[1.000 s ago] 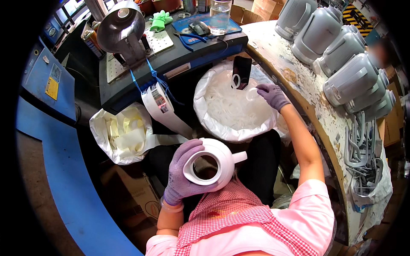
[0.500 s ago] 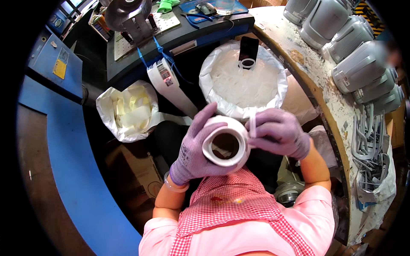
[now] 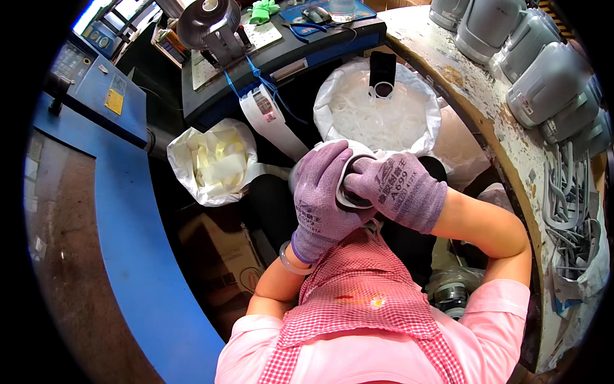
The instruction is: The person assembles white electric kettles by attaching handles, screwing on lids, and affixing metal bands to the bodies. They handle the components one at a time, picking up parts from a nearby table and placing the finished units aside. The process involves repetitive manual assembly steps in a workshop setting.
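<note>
Downward head fisheye, seemingly close

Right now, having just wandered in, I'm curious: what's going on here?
A gloved person is handling a white vessel with a round open mouth. The left hand grips it from the left, while the right hand has its fingers at the mouth; whether they hold anything is hidden. Ahead is a white bag of translucent rings, and grey jugs stand on the worn bench to the right.

The bag [image 3: 324,105] of rings [image 3: 361,115] stands beyond the vessel [image 3: 359,148], jugs [image 3: 547,86] on the bench [image 3: 419,29] at right
</note>
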{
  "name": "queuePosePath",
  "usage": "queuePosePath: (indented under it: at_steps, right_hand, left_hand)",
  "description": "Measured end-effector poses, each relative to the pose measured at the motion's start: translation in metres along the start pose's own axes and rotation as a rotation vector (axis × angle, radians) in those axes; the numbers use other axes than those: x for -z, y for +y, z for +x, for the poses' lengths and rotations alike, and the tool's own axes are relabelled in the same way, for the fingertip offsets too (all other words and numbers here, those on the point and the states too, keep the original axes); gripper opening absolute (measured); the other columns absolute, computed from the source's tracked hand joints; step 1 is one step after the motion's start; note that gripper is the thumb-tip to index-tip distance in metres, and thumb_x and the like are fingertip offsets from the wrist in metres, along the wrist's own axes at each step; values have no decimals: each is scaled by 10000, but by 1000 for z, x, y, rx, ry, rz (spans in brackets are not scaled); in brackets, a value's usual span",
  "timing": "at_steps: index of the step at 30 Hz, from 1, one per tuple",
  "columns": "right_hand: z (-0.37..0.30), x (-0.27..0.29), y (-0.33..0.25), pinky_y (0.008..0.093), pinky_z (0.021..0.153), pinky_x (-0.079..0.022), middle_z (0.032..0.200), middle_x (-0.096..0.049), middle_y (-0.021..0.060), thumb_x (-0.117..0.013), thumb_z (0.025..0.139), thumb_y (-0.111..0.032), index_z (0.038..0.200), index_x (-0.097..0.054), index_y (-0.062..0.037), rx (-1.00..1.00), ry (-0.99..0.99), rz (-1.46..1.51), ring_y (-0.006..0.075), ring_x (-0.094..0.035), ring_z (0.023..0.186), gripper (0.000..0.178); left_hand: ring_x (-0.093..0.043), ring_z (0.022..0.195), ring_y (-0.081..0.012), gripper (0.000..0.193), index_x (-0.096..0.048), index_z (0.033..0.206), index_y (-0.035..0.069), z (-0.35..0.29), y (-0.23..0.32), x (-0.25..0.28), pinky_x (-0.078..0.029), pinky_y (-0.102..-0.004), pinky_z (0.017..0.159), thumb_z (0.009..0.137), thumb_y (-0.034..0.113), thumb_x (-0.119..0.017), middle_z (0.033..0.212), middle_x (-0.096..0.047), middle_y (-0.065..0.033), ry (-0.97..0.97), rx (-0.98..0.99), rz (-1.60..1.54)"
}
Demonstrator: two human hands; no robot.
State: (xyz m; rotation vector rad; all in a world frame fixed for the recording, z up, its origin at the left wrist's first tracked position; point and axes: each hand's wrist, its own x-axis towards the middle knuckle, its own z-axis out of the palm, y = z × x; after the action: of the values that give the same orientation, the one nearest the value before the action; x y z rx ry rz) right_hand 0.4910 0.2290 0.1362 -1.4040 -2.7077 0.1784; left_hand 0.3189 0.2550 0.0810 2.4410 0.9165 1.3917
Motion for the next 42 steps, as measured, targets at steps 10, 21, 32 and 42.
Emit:
queuePosePath:
  at_steps: [10, 21, 32, 42]
  right_hand:
    - [-14, 21, -8, 379, 645, -570, 884, -707, 44, -671, 862, -222, 1142, -627, -131, 171, -6, 79, 263, -719, 776, 298]
    - [6, 48, 60, 397, 1098, -406, 1379, -583, 226, -522, 982, -104, 1376, -512, 89, 71, 807, 848, 279, -557, 1297, 439]
    - [288, -60, 105, 391, 944, -520, 1089, -708, 135, -700, 891, -191, 1105, -719, -75, 342, 317, 213, 304, -664, 1056, 244]
    - [284, -73, 97, 410, 850, -550, 936, -741, 95, -711, 849, -333, 951, -768, -145, 164, -28, 98, 297, -706, 923, 221]
  left_hand:
    - [-563, 1236, -352, 778, -655, 1219, 34, -3, 0, 22, -406, -501, 1065, 572, 399, -887, 1317, -621, -127, -17, -65, 141]
    - [-555, 1251, -417, 1081, -294, 1507, -38, -66, -54, 54, -461, -463, 1063, 669, 278, -899, 1452, -434, -272, 405, 256, -105]
    - [-467, 1336, -497, 1169, -157, 1585, 24, -200, -48, 1, -539, -456, 985, 703, 346, -853, 1553, -262, -356, -260, 653, -30]
    - [-494, 1322, -478, 1147, -197, 1567, 8, -203, -59, 2, -524, -465, 1006, 699, 364, -857, 1524, -333, -344, -237, 707, -81]
